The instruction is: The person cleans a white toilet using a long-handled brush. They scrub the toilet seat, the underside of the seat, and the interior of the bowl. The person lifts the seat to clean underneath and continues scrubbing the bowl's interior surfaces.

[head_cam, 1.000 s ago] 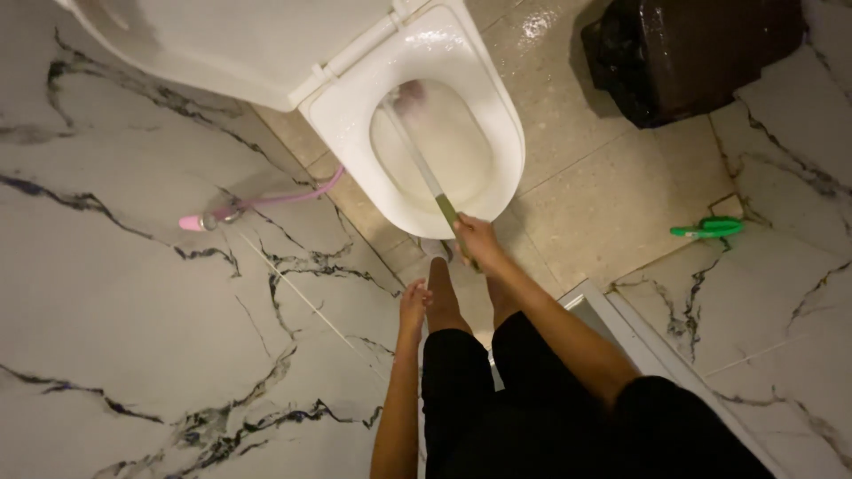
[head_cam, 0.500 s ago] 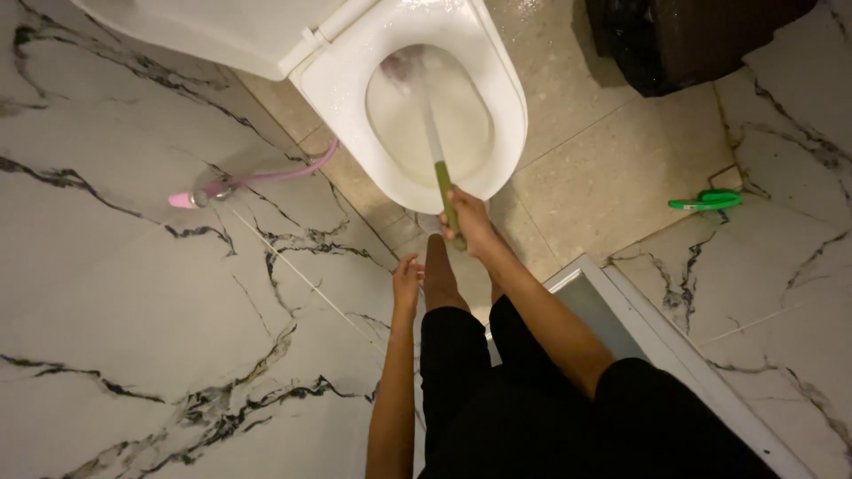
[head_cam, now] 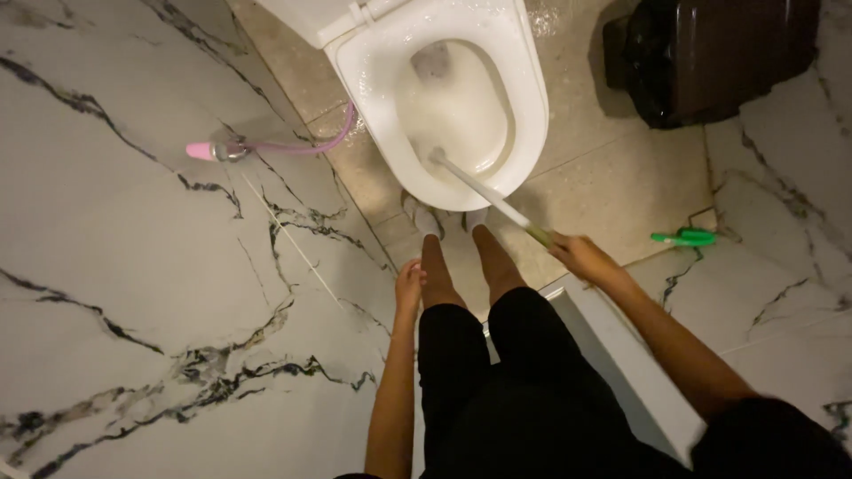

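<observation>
Since the earlier frame our right hand (head_cam: 581,255) has swung out to the right and nearer to us, and the brush (head_cam: 484,195) has come with it: its head, which was deep at the far side of the bowl, now sits against the near inside wall. Our view has also shifted, so the toilet (head_cam: 524,80) lies more to the centre.

We grip the brush by its green handle end, the fingers of the right hand closed round it. The white shaft slants from that hand up and left over the near rim into the bowl, where the water looks foamy.

Our left hand (head_cam: 409,286) hangs beside the left knee, touching the leg; its fingers are loosely curled and hold nothing.

Our feet, in pale shoes, stand just before the near rim of the toilet.

On the marble wall to the left hangs a pink spray nozzle (head_cam: 213,151) with a pink hose (head_cam: 311,142) running towards the toilet. A dark bin (head_cam: 710,53) stands far right on the tiled floor. A small green tool (head_cam: 683,237) hangs at the right, near our right hand but apart from it.
</observation>
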